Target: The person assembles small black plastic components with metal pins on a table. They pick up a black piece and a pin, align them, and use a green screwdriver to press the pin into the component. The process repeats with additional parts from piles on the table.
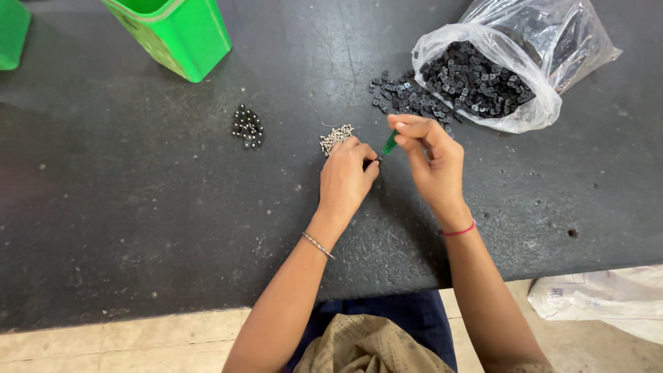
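Left hand (pixel 345 178) pinching a small part steady for the green screwdriver (pixel 390 143) pinched in right hand (pixel 434 162); screws (pixel 335 137), bag (pixel 514 65) within reach.

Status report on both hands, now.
Left hand pinching a tiny dark part. Right hand gripping small green-handled screwdriver, tip at that part. Little pile of silver screws beside left hand. Nothing in the way.

Both hands met on the dark worktable (pixel 138 228), the left hand (pixel 345 181) just left of the right hand (pixel 434 162). A heap of small metal screws (pixel 335 137) lay just beyond the left hand, a cluster of dark round beads (pixel 247 127) farther left, and a green plastic bin (pixel 181 33) beyond that. A clear plastic bag of small black parts (pixel 483 79) lay beyond the right hand.
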